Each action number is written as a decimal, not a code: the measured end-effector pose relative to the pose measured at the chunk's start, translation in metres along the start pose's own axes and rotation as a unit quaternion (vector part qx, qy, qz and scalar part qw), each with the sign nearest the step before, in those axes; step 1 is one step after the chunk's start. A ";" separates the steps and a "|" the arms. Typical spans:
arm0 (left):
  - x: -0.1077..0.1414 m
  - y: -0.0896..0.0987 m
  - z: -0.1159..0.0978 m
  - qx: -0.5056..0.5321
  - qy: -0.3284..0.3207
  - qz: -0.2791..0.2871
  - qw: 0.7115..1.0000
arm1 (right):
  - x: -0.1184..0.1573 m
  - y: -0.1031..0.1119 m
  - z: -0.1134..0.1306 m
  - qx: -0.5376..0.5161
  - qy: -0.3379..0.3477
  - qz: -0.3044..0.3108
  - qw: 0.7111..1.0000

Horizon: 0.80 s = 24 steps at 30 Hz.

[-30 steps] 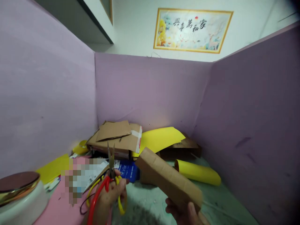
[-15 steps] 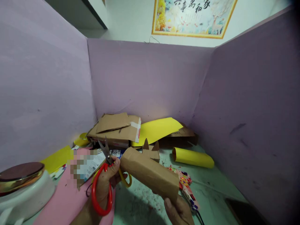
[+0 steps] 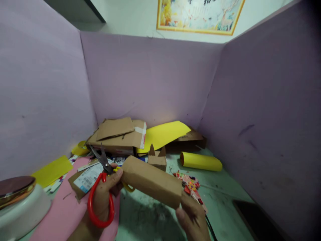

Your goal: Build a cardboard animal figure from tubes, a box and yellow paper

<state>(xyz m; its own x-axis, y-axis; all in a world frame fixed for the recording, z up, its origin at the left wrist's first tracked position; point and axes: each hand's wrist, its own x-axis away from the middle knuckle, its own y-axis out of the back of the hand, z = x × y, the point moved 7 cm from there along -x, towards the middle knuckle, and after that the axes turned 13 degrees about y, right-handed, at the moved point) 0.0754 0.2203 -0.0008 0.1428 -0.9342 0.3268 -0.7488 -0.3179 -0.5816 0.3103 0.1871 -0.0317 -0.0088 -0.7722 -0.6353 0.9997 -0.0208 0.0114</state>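
Observation:
My left hand is closed on a pair of scissors with one red and one yellow handle. Their blades are spread and point up and away. A folded brown cardboard tube spans the gap between my hands, its left end against my left fingertips. At its right end, the thumb and fingers of my right hand grip it. Behind the tube stands a small cardboard piece with two pointed ears. Just beyond my right hand lies a pink item covered in colourful dots, with a black cord.
Flattened cardboard boxes and a yellow sheet lie at the back, near a rolled yellow sheet. A pink mat and a white, gold-rimmed container are at left. Purple panels enclose three sides.
The camera view has shifted slightly, so most things sit further left. My right fingers have moved from under the tube to its right end, and the tube has turned a little.

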 end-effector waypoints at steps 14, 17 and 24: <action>-0.001 -0.003 0.004 0.008 0.004 0.014 1.000 | -0.002 -0.016 -0.028 -0.225 -0.227 -0.059 0.946; 0.000 -0.004 0.004 0.003 0.001 0.020 1.000 | -0.003 -0.023 -0.021 -0.223 -0.207 0.004 0.953; 0.002 -0.008 0.001 -0.001 -0.018 0.019 1.000 | -0.006 -0.026 -0.010 -0.202 -0.205 -0.003 0.958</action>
<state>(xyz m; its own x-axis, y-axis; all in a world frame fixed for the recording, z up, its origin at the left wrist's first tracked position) 0.0824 0.2211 0.0039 0.1373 -0.9509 0.2773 -0.7548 -0.2817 -0.5923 0.2845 0.1984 -0.0357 0.0609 -0.9590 -0.2768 0.9260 0.1577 -0.3429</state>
